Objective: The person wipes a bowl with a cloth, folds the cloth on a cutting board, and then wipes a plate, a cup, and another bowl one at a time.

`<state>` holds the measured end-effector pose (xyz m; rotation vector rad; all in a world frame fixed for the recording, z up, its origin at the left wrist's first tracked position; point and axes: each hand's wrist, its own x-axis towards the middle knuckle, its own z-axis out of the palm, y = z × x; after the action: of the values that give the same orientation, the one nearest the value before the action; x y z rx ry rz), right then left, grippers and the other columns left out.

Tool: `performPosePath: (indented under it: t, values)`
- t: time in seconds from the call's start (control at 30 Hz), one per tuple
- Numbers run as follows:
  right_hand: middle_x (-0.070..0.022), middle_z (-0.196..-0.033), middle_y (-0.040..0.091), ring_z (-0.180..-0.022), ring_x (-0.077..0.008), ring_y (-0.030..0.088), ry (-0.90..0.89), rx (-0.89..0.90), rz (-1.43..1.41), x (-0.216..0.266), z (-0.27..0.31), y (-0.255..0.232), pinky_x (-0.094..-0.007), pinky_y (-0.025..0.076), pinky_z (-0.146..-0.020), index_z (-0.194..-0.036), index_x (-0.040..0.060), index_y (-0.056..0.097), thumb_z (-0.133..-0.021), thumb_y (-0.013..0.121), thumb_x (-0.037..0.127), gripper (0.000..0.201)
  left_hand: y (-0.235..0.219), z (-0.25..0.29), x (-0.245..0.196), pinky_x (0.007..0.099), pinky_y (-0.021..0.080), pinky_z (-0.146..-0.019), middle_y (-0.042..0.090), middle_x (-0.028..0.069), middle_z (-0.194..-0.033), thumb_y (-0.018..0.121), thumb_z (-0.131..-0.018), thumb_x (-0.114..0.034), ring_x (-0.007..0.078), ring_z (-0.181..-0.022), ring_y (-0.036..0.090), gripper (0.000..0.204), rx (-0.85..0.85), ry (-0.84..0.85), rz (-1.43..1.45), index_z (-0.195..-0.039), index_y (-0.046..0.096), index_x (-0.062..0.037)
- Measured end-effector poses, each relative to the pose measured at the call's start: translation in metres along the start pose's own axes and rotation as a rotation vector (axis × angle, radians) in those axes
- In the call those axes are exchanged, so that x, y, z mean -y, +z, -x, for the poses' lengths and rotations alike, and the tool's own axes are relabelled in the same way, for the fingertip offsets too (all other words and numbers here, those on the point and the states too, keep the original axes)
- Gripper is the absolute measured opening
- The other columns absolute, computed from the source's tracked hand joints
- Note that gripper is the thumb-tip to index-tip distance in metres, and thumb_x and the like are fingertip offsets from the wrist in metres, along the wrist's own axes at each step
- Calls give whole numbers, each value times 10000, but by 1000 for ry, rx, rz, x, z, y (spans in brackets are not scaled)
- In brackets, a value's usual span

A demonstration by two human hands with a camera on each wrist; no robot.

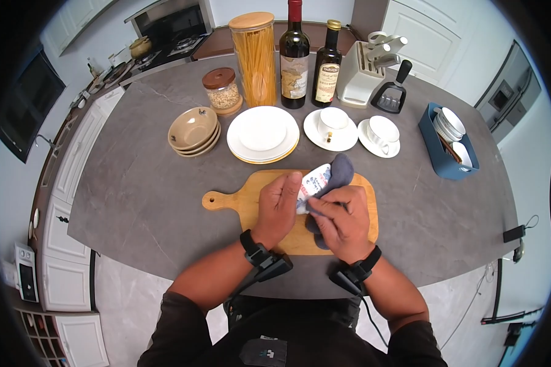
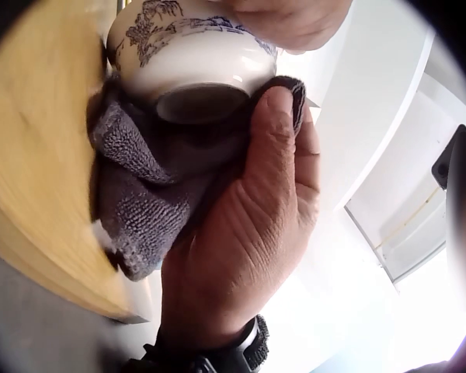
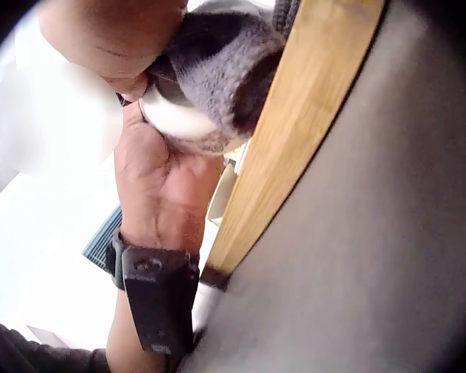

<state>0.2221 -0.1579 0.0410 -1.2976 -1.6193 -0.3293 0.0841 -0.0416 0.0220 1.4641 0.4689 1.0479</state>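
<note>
In the head view my left hand [image 1: 278, 207] holds a small white bowl [image 1: 314, 182] with a blue and red pattern, tilted above the wooden board [image 1: 266, 180]. My right hand [image 1: 346, 223] pinches a grey cloth [image 1: 341, 171] against the bowl. The left wrist view shows the bowl's patterned side [image 2: 194, 58], with the cloth [image 2: 147, 202] bunched below its foot and the right thumb [image 2: 276, 116] on the cloth. In the right wrist view the left palm [image 3: 167, 186] lies under the bowl [image 3: 175, 116], and the cloth [image 3: 217, 70] covers part of it.
Behind the board stand stacked brown bowls [image 1: 193, 129], white plates [image 1: 263, 133], cups on saucers [image 1: 333, 122], a pasta jar [image 1: 254, 61], two bottles [image 1: 294, 73] and a knife block [image 1: 358, 76]. A blue basket [image 1: 438, 150] with dishes is at the right.
</note>
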Motion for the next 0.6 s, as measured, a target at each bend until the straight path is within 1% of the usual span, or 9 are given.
performPosePath:
  t: [0.03,0.07,0.13,0.17,0.2,0.3,0.43,0.53,0.6]
  values:
    - [-69,-1071,692,-962,-278,650,79,-29,-44,-4,2,-1,-390,525,-854,-1112,69,816,-797,870,-2,327,0,0,-1,258,402,-625,578,-48,-774,534,-1192,-353,28,-733,461,461,-11,-13,-7,-893,661,-26]
    - [-69,-1071,692,-962,-278,650,79,-30,-42,-8,4,0,-390,525,-854,-1112,69,816,-797,870,-2,327,0,0,0,258,402,-625,578,-48,-774,534,-1192,-353,28,-733,461,461,-9,-12,-7,-893,661,-26]
    - [-117,-1080,693,-990,-295,666,268,-99,-130,-15,7,1,-383,539,-890,-1144,29,790,-858,864,4,296,0,-1,1,255,407,-625,589,-52,-777,535,-1191,-359,20,-734,472,460,-25,-25,37,-904,675,-27]
    - [-133,-1101,703,-1015,-280,681,309,-89,-128,-18,6,-1,-355,541,-920,-1168,2,768,-940,827,27,237,0,-1,2,255,407,-625,589,-52,-777,535,-1191,-359,20,-734,472,460,-23,-25,37,-904,675,-27]
    - [-133,-1101,703,-1015,-280,681,308,-89,-127,-24,7,0,-355,541,-920,-1168,2,768,-940,827,27,237,-1,-1,3,253,410,-627,593,-51,-780,545,-1188,-356,17,-736,476,453,-22,-32,50,-909,679,-25]
    - [-122,-1132,719,-1036,-235,688,522,-91,-345,-35,11,3,-324,529,-949,-1188,-23,754,-1014,756,40,186,-1,1,5,250,416,-633,597,-51,-783,571,-1179,-345,14,-739,478,430,-7,-46,65,-918,684,-23]
    - [-117,-1127,718,-1060,-241,684,537,-103,-359,-34,12,4,-328,530,-953,-1179,-19,763,-1008,757,30,177,-3,0,7,249,426,-640,595,-54,-784,622,-1159,-310,20,-737,473,392,53,-9,60,-902,675,-18]
    - [-114,-1122,715,-1069,-252,677,468,-130,-288,-22,9,1,-340,531,-957,-1174,-11,772,-989,766,11,186,-1,0,1,265,420,-631,583,-37,-773,635,-1152,-287,34,-739,467,402,60,-25,13,-855,636,-16]
    - [-112,-1128,710,-1064,-268,664,310,-88,-198,-12,6,-4,-365,528,-955,-1177,7,784,-941,795,-12,237,-2,2,4,281,413,-623,565,-18,-761,629,-1154,-276,51,-728,463,409,87,10,-22,-842,614,-11]
